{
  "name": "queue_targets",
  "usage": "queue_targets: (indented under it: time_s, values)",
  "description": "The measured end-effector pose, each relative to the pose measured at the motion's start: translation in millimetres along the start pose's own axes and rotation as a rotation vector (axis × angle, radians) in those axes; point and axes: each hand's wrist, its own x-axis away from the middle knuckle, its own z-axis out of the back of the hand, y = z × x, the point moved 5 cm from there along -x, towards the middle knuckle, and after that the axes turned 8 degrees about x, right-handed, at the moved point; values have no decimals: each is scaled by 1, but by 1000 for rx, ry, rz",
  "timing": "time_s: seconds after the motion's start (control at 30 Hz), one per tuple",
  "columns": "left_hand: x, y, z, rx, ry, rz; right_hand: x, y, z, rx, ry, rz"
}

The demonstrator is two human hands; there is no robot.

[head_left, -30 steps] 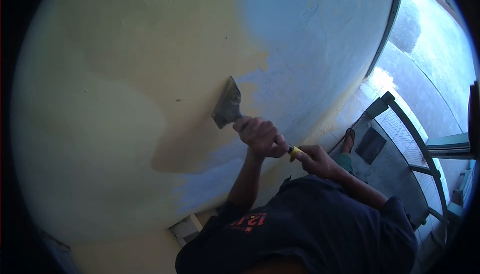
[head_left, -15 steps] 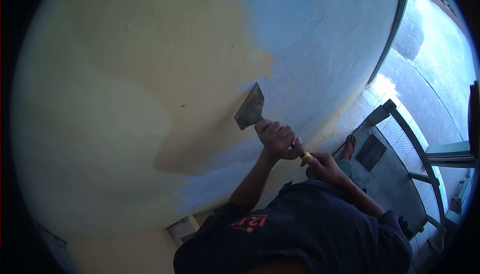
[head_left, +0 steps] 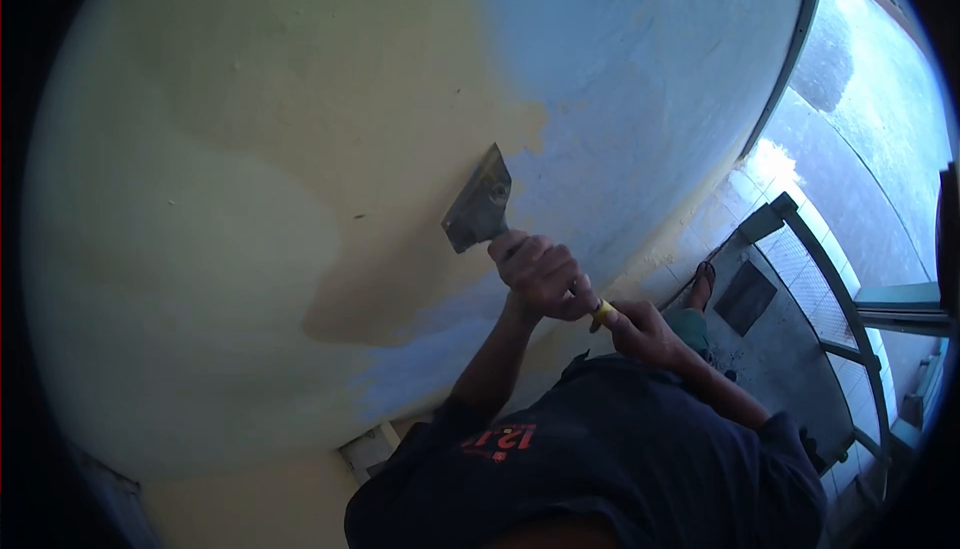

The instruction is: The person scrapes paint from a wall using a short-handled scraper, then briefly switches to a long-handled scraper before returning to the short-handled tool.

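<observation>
Against the wall's ragged seam of colour, I have the scraper [head_left: 480,207], its broad blade tilted with the edge at the tan paint; from my end I cannot tell how firmly it presses, or whether the whole edge touches. Handle runs down and to the right, yellow near its end.

Left hand [head_left: 540,274]: fingers clamped round the handle just behind the blade, knuckles toward me, forearm rising from below. Right hand [head_left: 645,334]: closed at the yellow end, thumb along it, elbow bent out to the side; its far fingers are hidden from me.

Wall [head_left: 250,279]: tan to yellowish on the left, pale blue on the right, borders uneven. A darker brownish patch lies below and left of the blade, with a bluish strip under it. Small dark specks dot the tan part.

Outward: dark shirt [head_left: 640,449] with red print fills the bottom of my view. To the right, a sandalled foot [head_left: 703,287] beside a dark square [head_left: 745,297] on grey flooring, a curved frame [head_left: 825,259] with mesh, then bright paving [head_left: 870,119] beyond.
</observation>
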Motion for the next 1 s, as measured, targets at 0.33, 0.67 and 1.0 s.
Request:
queue_targets:
  time_s: [0.33, 0.67, 1.0]
  values:
    - [-1, 1, 1, 14, 68, 34, 3, -5, 6, 15, -36, -4]
    - [4, 5, 5, -12, 71, 23, 6, -2, -2, -14, -34, -1]
    - [10, 3, 6, 11, 46, 64, 9, -2, -5, 1, -23, -45]
